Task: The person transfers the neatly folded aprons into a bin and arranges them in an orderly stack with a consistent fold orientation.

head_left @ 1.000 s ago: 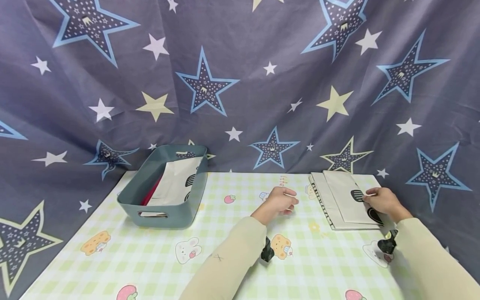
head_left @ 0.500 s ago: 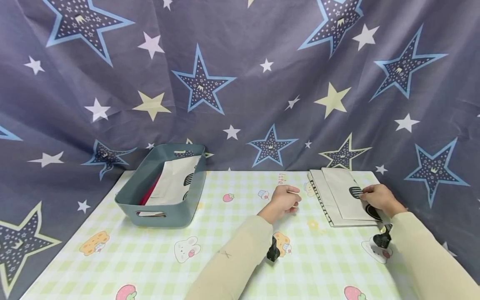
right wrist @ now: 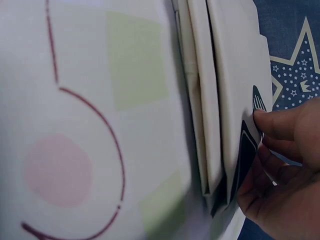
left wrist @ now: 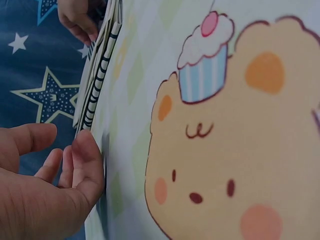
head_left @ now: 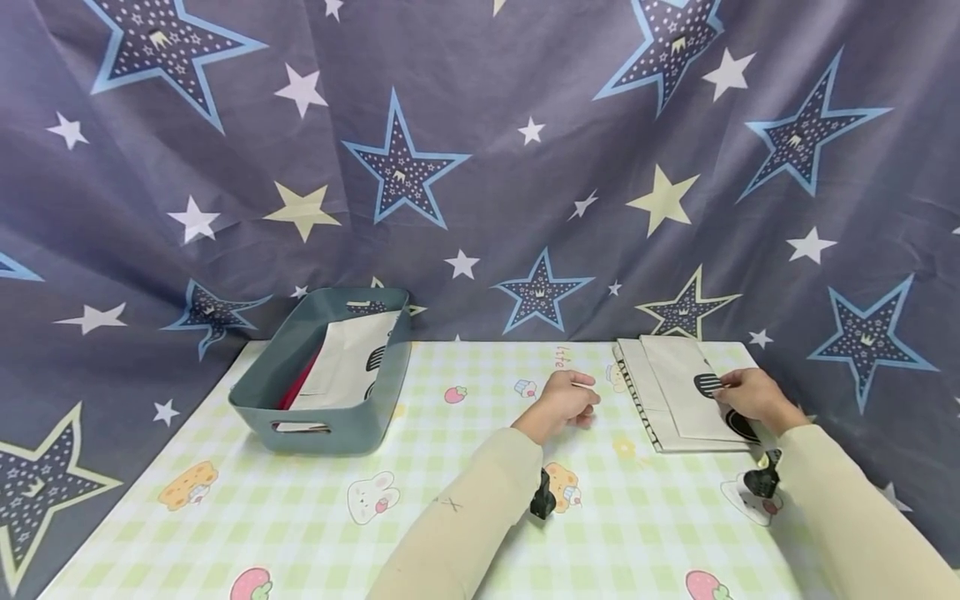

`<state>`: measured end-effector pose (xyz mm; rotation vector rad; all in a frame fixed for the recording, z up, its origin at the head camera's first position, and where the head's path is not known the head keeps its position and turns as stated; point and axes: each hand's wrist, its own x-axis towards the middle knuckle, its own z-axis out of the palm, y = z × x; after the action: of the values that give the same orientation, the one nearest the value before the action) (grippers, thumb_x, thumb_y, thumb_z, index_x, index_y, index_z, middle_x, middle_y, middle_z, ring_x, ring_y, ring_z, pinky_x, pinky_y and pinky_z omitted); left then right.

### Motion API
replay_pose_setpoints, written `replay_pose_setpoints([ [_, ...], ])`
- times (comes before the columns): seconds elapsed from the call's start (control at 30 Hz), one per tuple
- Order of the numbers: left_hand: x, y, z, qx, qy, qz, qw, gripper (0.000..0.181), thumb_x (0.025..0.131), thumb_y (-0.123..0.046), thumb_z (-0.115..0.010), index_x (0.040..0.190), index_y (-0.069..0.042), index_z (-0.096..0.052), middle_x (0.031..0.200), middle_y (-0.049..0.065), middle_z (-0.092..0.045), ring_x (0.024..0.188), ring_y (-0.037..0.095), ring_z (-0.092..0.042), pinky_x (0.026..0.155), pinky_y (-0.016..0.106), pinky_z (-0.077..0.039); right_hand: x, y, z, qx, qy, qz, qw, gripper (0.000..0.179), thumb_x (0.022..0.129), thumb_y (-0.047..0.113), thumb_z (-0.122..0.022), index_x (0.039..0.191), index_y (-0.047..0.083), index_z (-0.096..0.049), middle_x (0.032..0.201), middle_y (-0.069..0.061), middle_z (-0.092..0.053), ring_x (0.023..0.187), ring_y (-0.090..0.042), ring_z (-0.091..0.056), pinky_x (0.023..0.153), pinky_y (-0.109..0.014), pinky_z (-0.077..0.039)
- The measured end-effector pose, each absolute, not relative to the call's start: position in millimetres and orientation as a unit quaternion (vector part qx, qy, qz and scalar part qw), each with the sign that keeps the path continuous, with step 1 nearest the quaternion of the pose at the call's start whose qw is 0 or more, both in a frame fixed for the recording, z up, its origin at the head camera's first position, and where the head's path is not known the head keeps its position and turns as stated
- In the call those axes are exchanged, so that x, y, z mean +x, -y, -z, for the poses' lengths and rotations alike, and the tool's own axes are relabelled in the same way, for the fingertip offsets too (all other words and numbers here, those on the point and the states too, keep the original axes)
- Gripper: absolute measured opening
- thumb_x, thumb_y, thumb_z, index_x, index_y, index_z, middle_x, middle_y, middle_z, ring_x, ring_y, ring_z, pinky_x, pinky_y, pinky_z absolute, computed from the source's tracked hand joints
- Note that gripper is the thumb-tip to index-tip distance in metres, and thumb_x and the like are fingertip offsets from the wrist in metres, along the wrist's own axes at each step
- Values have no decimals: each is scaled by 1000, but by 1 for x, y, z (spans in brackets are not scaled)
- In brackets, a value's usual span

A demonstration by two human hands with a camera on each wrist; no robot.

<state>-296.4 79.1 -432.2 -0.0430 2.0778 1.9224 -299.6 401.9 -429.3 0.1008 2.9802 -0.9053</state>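
Note:
A stack of folded cream fabric (head_left: 652, 400) with black printed shapes lies at the table's back right. In the head view, my right hand (head_left: 757, 396) is at the right edge of the top folded piece (head_left: 682, 392). The right wrist view shows the thumb (right wrist: 277, 122) on the printed face of that piece (right wrist: 237, 65) and the other fingers curled at its side edge, pinching it. My left hand (head_left: 564, 398) hovers left of the stack, fingers loosely bent, holding nothing. Close by in the left wrist view is the stack's striped edge (left wrist: 100, 75), past the left fingertips.
A grey-blue plastic bin (head_left: 322, 429) with a handle slot stands at the back left, holding another folded cream piece (head_left: 345, 358) and something red (head_left: 300, 383). A checked tablecloth (head_left: 450, 467) with cartoon prints covers the table. Behind hangs a star-patterned curtain (head_left: 480, 208).
My right hand has shifted slightly left over the top folded piece's edge. The left hand stays nearly in place, and the head view has tilted a little.

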Motion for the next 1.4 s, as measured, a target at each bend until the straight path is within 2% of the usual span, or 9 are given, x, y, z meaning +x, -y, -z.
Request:
replay_pose_setpoints([
  [0.33, -298, -76, 436, -18, -726, -669, 157, 36, 90, 6, -67, 125, 0, -65, 76, 7, -58, 59, 15, -53, 58, 30, -56, -300, -397, 432, 1, -961, 277, 1, 44, 93, 9, -63, 121, -25, -54, 100, -31, -66, 87, -35, -65, 74, -44, -54],
  [0.77, -297, -70, 435, -28, -717, -677, 162, 37, 90, 9, -66, 126, 3, -63, 71, 7, -56, 57, 15, -54, 61, 29, -57, -299, -383, 434, -6, -954, 300, -6, 42, 93, 6, -64, 121, -24, -55, 102, -33, -64, 90, -39, -65, 75, -45, -55],
  [0.87, -298, -69, 436, -33, -712, -680, 172, 37, 90, 9, -67, 126, 4, -63, 77, 9, -60, 63, 17, -60, 66, 31, -60, -298, -378, 434, -4, -952, 306, 0, 42, 94, 7, -63, 122, -24, -54, 106, -35, -63, 94, -42, -64, 78, -48, -55],
  [1.0, -300, -68, 439, -29, -703, -686, 185, 40, 89, 11, -69, 128, 6, -62, 88, 13, -66, 79, 24, -70, 74, 33, -61, -296, -373, 433, -8, -951, 308, 6, 43, 96, 8, -63, 125, -23, -54, 112, -37, -61, 101, -47, -62, 84, -52, -54],
  [1.1, -302, -68, 440, -29, -691, -696, 192, 42, 88, 12, -69, 128, 9, -60, 91, 16, -67, 89, 30, -72, 76, 33, -61, -295, -369, 432, -11, -950, 311, 13, 44, 97, 9, -63, 126, -21, -54, 116, -38, -61, 106, -48, -61, 87, -54, -53],
  [1.4, -301, -67, 439, -29, -677, -705, 209, 46, 89, 6, -73, 131, 13, -56, 93, 16, -68, 92, 33, -73, 78, 35, -61, -295, -357, 432, -30, -944, 327, 17, 42, 97, 9, -64, 125, -21, -55, 112, -34, -63, 103, -44, -62, 86, -52, -53],
])
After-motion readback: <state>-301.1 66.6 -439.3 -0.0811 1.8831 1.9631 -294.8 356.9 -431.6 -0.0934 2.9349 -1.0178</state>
